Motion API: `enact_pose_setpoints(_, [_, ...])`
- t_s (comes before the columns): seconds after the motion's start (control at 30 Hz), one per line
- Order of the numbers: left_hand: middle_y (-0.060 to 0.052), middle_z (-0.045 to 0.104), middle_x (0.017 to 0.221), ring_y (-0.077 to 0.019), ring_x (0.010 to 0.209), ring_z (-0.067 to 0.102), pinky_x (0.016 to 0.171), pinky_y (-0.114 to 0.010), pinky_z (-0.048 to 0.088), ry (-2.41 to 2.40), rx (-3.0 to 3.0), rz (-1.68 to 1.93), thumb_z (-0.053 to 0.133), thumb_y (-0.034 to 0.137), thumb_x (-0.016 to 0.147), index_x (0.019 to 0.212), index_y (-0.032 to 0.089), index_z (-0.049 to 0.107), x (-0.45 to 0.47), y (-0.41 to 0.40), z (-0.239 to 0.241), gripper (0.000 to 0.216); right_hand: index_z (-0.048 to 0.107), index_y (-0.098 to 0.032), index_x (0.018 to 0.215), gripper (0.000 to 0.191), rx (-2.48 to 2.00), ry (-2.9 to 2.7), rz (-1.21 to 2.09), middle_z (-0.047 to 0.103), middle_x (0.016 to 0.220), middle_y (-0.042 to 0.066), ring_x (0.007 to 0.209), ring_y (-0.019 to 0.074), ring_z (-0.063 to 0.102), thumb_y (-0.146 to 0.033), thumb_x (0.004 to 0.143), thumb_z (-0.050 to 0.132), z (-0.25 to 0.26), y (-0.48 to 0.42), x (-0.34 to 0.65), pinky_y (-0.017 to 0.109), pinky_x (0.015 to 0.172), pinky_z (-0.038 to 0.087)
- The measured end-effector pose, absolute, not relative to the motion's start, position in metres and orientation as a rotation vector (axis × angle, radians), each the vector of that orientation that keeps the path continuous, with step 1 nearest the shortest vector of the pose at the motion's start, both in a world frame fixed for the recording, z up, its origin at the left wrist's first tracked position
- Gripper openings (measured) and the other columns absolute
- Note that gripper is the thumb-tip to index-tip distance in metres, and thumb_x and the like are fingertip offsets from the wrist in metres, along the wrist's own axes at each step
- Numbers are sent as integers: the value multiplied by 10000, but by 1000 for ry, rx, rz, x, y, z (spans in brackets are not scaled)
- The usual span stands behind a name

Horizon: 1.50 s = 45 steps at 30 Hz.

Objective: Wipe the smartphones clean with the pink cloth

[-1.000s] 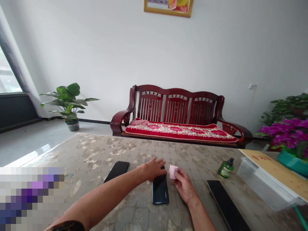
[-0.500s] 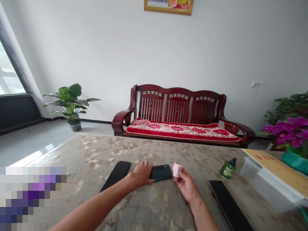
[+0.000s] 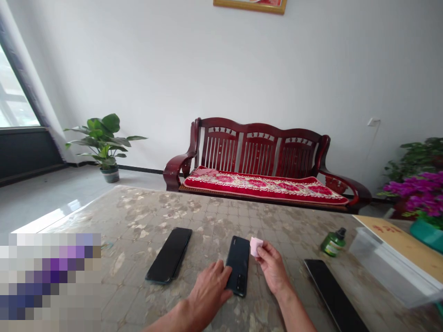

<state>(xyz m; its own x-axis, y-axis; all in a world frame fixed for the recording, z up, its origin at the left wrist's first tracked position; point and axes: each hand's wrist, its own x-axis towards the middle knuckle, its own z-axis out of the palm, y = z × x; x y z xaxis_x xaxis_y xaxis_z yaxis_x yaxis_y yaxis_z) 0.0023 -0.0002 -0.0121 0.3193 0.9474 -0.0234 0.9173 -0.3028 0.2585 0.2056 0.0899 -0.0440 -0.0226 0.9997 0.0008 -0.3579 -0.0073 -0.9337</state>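
Note:
A dark phone [image 3: 238, 263] lies lengthwise in the middle of the patterned table [image 3: 138, 216], back side up. My left hand [image 3: 207, 293] rests beside its near left edge, fingers stretched out and touching it. My right hand [image 3: 273, 269] is just right of the phone and pinches a small pink pad [image 3: 256, 246] between thumb and fingers, held a little above the phone's far right corner.
A second dark phone [image 3: 169, 260] lies to the left and a third [image 3: 332, 295] to the right. A small green bottle [image 3: 332, 243] and a clear plastic box [image 3: 391, 265] stand at the right. A red wooden bench [image 3: 263, 161] and potted plants are behind the table.
The middle phone has been turned from crosswise back to lengthwise and now shows its back. My left hand slid toward me to the phone's near end. The right hand stayed with the pink pad.

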Motion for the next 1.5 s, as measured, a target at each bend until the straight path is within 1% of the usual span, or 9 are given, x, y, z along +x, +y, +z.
enact_pose_setpoints(0.13, [-45,572,1243,-258,1122,551,987,-396,457,1593,2456,422,740,265,824,1133,265,590,1,2,-27,344,712,-193,840,305,-1121,-1394,1037,681,789,31,743,202,599,-485,749,716,-34,80,202,289,691,453])
enact_pose_setpoints(0.23, [-34,569,1274,-239,1143,546,1009,-363,450,1488,2496,497,721,233,846,1155,269,584,-1,4,-38,339,702,-217,792,199,-1193,-1774,770,655,807,32,773,194,606,-375,861,601,-25,68,197,280,733,452])
enact_pose_setpoints(0.3, [-25,592,1234,-225,1103,566,989,-342,467,1453,2507,503,695,230,869,1132,261,591,-2,5,-41,284,714,-247,833,168,-1192,-1992,690,654,859,29,843,191,614,-253,876,552,-21,61,194,269,772,449])
enact_pose_setpoints(0.37, [-24,601,1210,-216,1084,574,978,-329,477,1441,2522,508,655,218,895,1109,250,594,0,4,-42,225,723,-274,892,235,-1196,-2137,623,651,898,27,907,194,610,-165,865,516,-19,56,192,266,808,445])
enact_pose_setpoints(0.53, [-45,613,1172,-221,1076,579,962,-320,492,1439,2568,476,616,196,913,1087,219,600,4,1,-42,176,713,-273,908,305,-1273,-2244,441,653,913,41,911,200,606,-127,889,446,-18,65,184,276,820,449])
enact_pose_setpoints(0.77, [-52,644,1096,-235,1110,562,978,-333,479,1360,2703,458,571,218,961,1069,180,610,5,3,-41,121,717,-255,924,266,-1335,-2212,369,655,834,18,809,181,618,-194,905,459,-6,106,165,270,756,490])
enact_pose_setpoints(1.07, [-40,642,1028,-225,969,587,841,-324,504,1369,2716,497,636,238,930,988,177,600,9,1,-41,92,703,-262,900,331,-1230,-2368,371,642,898,32,887,177,612,-103,895,413,-15,60,187,246,785,443])
enact_pose_setpoints(1.33, [-43,641,996,-228,1000,576,867,-332,492,1347,2774,445,599,247,954,978,166,605,9,1,-36,85,701,-228,882,302,-1386,-2293,228,641,889,49,900,187,607,-125,911,418,-12,110,168,249,804,432])
enact_pose_setpoints(1.5, [-34,639,975,-221,949,582,820,-323,492,1376,2744,451,619,252,942,956,171,602,11,1,-39,84,694,-241,881,293,-1317,-2326,275,636,887,39,896,180,604,-105,896,434,-14,96,167,234,789,433])
